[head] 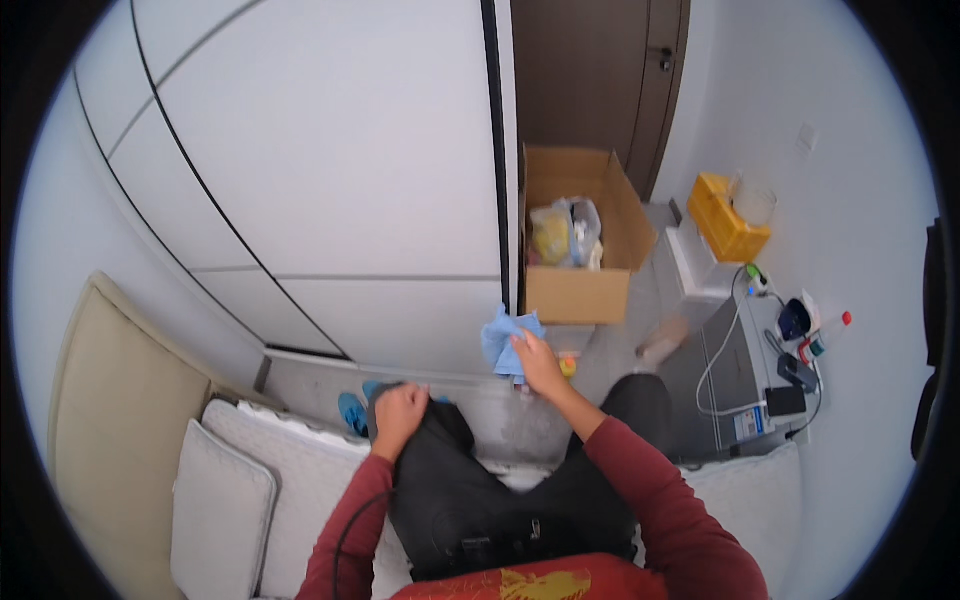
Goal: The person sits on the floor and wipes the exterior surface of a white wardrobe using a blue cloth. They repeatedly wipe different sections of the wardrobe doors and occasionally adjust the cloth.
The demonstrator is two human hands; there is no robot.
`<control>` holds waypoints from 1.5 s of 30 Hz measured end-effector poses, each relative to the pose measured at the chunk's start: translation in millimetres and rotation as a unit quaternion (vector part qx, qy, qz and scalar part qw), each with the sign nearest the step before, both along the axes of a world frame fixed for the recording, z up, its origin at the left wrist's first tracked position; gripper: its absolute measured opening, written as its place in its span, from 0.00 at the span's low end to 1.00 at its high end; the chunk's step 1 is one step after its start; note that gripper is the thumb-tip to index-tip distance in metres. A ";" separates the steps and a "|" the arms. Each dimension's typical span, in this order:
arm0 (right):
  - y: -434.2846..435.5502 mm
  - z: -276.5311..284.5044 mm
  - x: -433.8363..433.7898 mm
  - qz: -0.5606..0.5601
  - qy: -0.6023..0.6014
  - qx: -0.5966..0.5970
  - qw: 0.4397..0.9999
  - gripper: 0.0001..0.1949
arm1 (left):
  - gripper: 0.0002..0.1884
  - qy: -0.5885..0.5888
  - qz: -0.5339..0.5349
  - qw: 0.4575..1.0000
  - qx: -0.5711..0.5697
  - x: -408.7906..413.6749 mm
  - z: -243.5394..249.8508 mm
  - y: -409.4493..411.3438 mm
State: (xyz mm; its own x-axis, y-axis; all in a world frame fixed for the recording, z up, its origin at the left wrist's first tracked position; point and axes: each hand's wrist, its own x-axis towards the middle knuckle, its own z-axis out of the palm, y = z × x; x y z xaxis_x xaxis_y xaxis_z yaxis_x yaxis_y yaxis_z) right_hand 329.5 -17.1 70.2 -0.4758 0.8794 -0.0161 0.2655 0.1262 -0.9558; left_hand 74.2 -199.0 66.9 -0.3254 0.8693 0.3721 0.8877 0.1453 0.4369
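A crumpled light-blue cloth [504, 346] is gripped in my right hand [538, 363], held out in front of my knees near the lower edge of the wardrobe's sliding door [390, 150]. My left hand [400, 417] is curled and rests at the knee of my dark trousers [480, 502]. Whether its fingers pinch the trouser fabric cannot be made out. I am seated on the edge of a bed with a pale mattress [315, 465].
An open cardboard box [577, 296] holding plastic bags [566, 232] stands ahead. To the right are a yellow crate [724, 221] and a grey cabinet [720, 360] bearing cables, a bottle [825, 337] and a dark cup [795, 321]. Blue shoes [351, 412] lie on the floor.
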 end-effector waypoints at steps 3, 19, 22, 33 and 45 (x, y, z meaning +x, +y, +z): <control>-7.0 -68.9 24.9 -0.016 0.255 -0.322 0.911 0.21 | 0.20 -0.063 -0.023 0.998 -0.010 12.2 -12.2 26.5; -15.8 -56.8 49.2 -0.006 0.267 -0.368 0.891 0.25 | 0.18 -0.733 -0.080 0.673 -0.050 112.8 -64.2 70.1; -11.6 -45.7 49.5 -0.004 0.156 -0.300 0.941 0.21 | 0.19 -0.751 -0.023 0.657 0.068 101.4 -54.3 75.5; 3.7 -54.9 47.8 0.025 0.186 -0.320 0.929 0.21 | 0.12 -0.590 0.166 0.643 0.459 -152.0 -30.1 120.9; 16.7 -87.6 45.0 0.003 0.167 -0.349 0.922 0.20 | 0.23 -0.449 0.333 0.645 0.521 -300.9 76.2 187.8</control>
